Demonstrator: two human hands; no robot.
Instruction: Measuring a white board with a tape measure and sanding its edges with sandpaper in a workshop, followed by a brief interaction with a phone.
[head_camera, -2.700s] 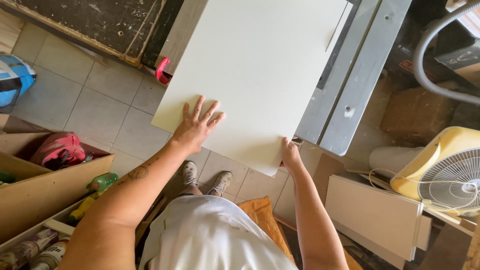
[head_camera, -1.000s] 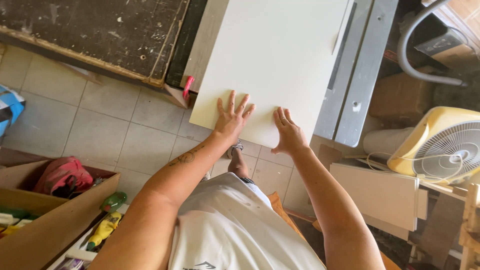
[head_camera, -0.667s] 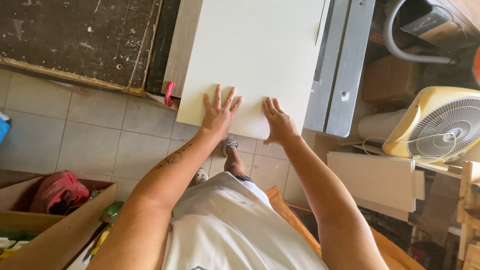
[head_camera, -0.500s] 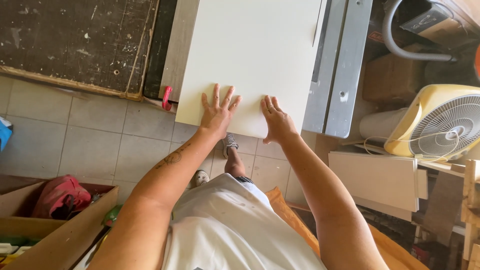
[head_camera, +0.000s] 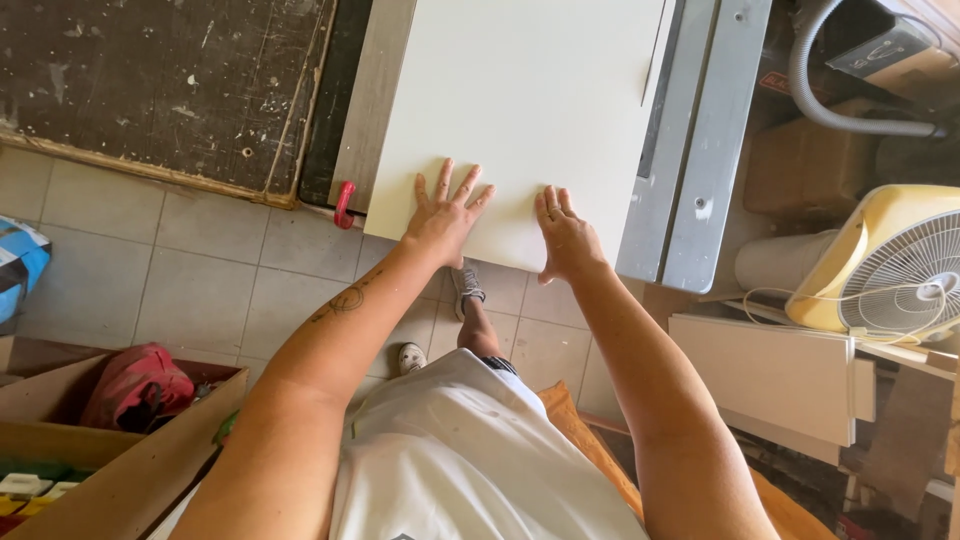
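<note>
Both hands are flat on the white panel (head_camera: 520, 100), fingers spread, not gripping: left hand (head_camera: 445, 215) and right hand (head_camera: 565, 235) near its closest edge on the table (head_camera: 700, 150).

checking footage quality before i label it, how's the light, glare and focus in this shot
Head view: strong daylight washes the white panel nearly featureless, though its edges stay readable; the left hand and right hand, both flat on it, are sharp with no motion blur; the top right corner around the grey hose sinks into shadow; wide-lens distortion bows lines near the borders; the fan is bright but clear.
</note>
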